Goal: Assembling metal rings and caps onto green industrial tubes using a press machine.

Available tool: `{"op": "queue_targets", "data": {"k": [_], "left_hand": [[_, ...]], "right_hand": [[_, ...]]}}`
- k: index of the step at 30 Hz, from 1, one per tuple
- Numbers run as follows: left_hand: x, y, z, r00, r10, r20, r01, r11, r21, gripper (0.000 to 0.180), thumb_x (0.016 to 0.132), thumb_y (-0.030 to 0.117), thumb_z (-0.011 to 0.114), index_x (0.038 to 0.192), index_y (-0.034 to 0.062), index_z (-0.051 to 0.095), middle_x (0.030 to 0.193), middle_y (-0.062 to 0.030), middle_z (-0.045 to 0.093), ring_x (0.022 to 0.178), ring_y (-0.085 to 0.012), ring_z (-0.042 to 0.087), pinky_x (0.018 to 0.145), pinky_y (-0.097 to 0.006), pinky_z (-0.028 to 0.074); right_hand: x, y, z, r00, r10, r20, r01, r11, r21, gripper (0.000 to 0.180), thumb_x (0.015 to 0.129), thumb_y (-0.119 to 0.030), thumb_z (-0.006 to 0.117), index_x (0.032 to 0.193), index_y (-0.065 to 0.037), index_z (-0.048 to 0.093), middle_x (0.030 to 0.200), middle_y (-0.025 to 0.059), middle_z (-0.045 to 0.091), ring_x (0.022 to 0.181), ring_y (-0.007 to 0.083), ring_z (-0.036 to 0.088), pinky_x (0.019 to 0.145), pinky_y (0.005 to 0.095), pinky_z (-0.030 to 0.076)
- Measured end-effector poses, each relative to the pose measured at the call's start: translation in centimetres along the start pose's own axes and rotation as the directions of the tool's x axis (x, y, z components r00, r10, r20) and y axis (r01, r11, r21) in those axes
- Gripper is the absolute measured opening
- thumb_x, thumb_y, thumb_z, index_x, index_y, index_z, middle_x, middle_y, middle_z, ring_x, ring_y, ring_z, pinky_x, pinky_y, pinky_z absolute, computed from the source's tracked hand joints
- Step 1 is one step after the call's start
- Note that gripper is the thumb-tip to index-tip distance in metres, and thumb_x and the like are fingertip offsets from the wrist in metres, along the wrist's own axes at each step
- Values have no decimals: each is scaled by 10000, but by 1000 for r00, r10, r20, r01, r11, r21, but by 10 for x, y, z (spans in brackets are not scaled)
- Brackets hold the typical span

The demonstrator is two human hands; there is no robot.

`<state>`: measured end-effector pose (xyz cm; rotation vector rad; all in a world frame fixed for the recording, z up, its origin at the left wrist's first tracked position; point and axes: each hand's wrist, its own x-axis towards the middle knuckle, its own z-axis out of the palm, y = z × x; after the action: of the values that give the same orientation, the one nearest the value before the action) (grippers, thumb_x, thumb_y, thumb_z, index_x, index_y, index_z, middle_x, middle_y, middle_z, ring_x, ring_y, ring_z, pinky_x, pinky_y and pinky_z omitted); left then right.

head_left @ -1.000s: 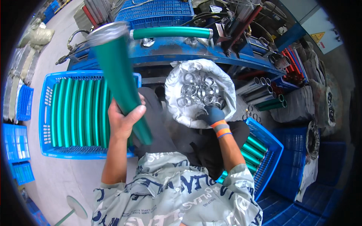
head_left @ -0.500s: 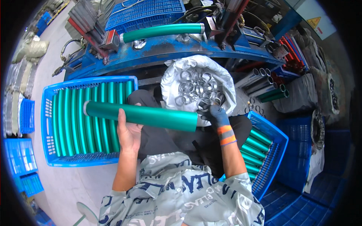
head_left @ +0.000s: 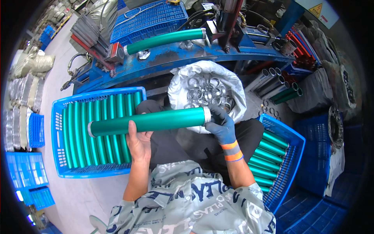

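Observation:
My bare left hand (head_left: 139, 146) is closed round the underside of a shiny green metal tube (head_left: 156, 120), left of its middle, with the thumb up its near side. The tube lies nearly level across my lap, its right end slightly higher. A silver ring (head_left: 90, 129) sits on its left end. At the right end is another silver ring (head_left: 207, 115), gripped by the fingers of my right hand (head_left: 221, 123), in a blue-grey glove with an orange cuff. Just beyond, a white sack (head_left: 230, 82) holds many loose silver rings (head_left: 204, 91).
Green tubes fill a blue crate (head_left: 97, 171) at left; another blue crate (head_left: 298, 156) with tubes stands at right. Ahead is a blue machine bench (head_left: 163, 58) bearing a green tube (head_left: 165, 40). Bare metal tubes (head_left: 272, 84) and loose rings (head_left: 269, 110) lie on the right.
My right hand has come up from the sack's near edge, and a silver ring is now at the tube's right end, which was bare. The tube's right end rose while its left end dropped.

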<state>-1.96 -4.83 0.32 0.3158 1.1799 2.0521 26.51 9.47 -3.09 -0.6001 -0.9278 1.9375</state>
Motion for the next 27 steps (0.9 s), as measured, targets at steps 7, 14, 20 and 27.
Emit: {"op": "queue_targets", "data": {"k": [7,14,20,27], "left_hand": [[4,-8,-8,999,-51,-17,51,998,47,534,1136,419,760,1515,78,601,1476,-208,708,1337,-347,738,1115,-559,646],[33,-7,-11,997,-75,29,77,995,-61,734,1118,579,727,1559,9,586,1544,-179,685,1405,-321,707,1198,-491,602],[56,-5,-8,970,-235,63,242,955,-170,692,1102,595,747,1482,28,638,1526,-159,701,1407,-302,701,1188,-473,605],[69,-22,-1,990,-64,125,71,996,-52,475,1156,405,730,1467,53,656,1439,-174,742,1343,-334,731,1087,-582,619]], "right_hand": [[9,-5,2,998,56,10,-52,972,-227,768,935,46,871,1644,71,578,1361,143,792,1198,190,768,1024,345,639],[17,14,-14,985,-31,169,8,991,134,947,888,95,855,1746,12,463,1635,195,646,1360,259,736,1089,375,620],[39,28,-71,999,38,8,-38,999,-6,773,1002,-60,820,1711,12,520,1613,204,674,1339,283,761,1075,346,602],[162,-17,-65,975,-205,90,218,783,-583,514,1094,-102,796,1572,48,678,1531,145,740,1419,217,677,1243,368,509]]}}
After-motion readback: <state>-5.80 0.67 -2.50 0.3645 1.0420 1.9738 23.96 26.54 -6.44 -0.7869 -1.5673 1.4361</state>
